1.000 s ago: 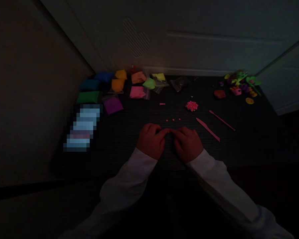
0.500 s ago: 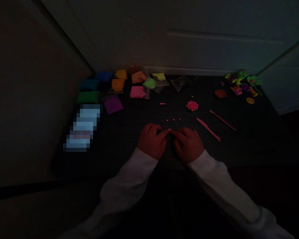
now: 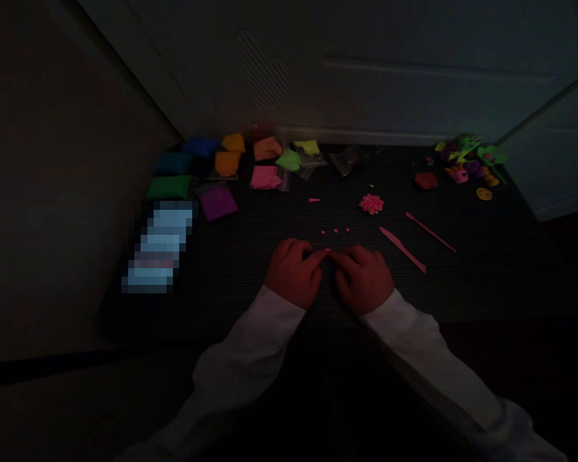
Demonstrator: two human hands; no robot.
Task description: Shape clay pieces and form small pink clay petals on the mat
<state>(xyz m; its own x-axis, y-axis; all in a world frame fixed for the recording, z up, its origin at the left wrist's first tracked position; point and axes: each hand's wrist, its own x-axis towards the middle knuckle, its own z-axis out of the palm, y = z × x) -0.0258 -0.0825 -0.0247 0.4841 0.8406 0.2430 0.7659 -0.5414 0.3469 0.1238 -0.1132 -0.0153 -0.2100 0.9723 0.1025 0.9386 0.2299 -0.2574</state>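
My left hand (image 3: 295, 273) and my right hand (image 3: 365, 277) rest on the dark table, index fingertips meeting. Between the tips is a tiny piece of pink clay (image 3: 328, 250), mostly covered by the fingers. The other fingers of both hands are curled in. Just beyond the fingertips lie three small pink clay balls (image 3: 336, 231) in a row. Farther back sits a pink clay flower (image 3: 371, 204) with many petals, and a thin pink clay piece (image 3: 314, 200) lies to its left. Right of my right hand are a pink clay knife (image 3: 403, 249) and a slim pink modelling tool (image 3: 430, 231).
Coloured clay packets, among them a purple one (image 3: 218, 201) and a green one (image 3: 169, 187), line the back left. A blurred lit screen (image 3: 161, 247) lies at the left. Finished-looking colourful clay shapes (image 3: 472, 163) and a reddish-brown lump (image 3: 426, 180) are at the back right. A pale panel (image 3: 404, 109) rises behind the table.
Both hands stay almost in place with fingertips together. Slightly less of the pink clay piece shows between them.
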